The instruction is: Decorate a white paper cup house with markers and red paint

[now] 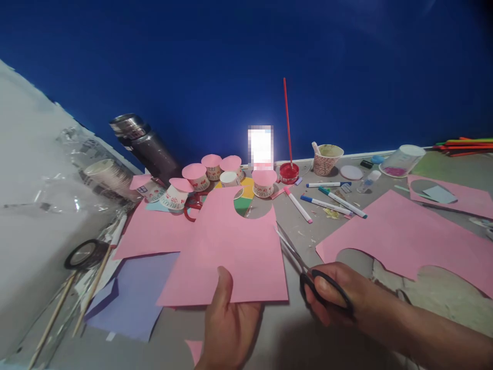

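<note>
My left hand grips the near edge of a pink paper sheet, thumb on top and fingers underneath. A rounded notch is cut out of the sheet's far edge. To its right, my right hand is closed round the black handles of a pair of scissors. The blades are slightly parted, their tips close to the sheet's right edge; whether they touch it I cannot tell. Beyond the sheet stand several upturned paper cups, some topped with pink paper discs, such as the cup near the middle.
Several markers lie right of the cups. Another cut pink sheet spreads at right. A purple sheet, black tape roll and wooden sticks lie at left. A dark flask leans at back left; a red stick stands upright.
</note>
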`<state>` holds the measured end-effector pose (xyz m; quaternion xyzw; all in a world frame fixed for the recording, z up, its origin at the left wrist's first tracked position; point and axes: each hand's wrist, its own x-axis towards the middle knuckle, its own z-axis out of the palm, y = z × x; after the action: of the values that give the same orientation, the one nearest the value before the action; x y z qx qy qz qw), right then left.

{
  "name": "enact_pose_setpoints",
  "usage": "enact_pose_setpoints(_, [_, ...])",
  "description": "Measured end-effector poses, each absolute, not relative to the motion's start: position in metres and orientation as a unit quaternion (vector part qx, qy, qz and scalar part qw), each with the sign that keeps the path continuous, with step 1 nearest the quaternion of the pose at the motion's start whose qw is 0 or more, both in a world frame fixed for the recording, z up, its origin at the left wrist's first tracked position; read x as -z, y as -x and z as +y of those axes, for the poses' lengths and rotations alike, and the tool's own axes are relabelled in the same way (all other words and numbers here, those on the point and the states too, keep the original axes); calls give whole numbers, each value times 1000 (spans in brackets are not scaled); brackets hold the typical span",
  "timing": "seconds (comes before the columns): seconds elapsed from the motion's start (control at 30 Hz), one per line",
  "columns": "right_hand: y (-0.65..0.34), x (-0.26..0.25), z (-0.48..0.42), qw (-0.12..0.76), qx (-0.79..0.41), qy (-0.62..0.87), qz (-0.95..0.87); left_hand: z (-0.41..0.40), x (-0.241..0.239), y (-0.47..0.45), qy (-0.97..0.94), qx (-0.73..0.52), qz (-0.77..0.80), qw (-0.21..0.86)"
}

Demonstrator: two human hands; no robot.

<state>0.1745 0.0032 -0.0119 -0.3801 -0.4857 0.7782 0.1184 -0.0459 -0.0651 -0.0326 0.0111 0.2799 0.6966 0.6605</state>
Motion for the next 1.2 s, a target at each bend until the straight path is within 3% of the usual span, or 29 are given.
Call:
enact_pose_setpoints(0.27, [-182,12,14,85,-750,370,-541,-67,30,48,14,-609,316,728])
enact_pose_setpoints(0.5, [-184,15,15,56,-738,379,-555,-59,31,44,42,-672,361,645])
enact_pose_setpoints(0.87, [-182,13,18,59,-749,367,-548,-59,24,42,29,-623,362,693])
enact_pose_setpoints(1.2, [-184,23,16,69,-738,362,-565,-59,27,36,31,-645,393,654])
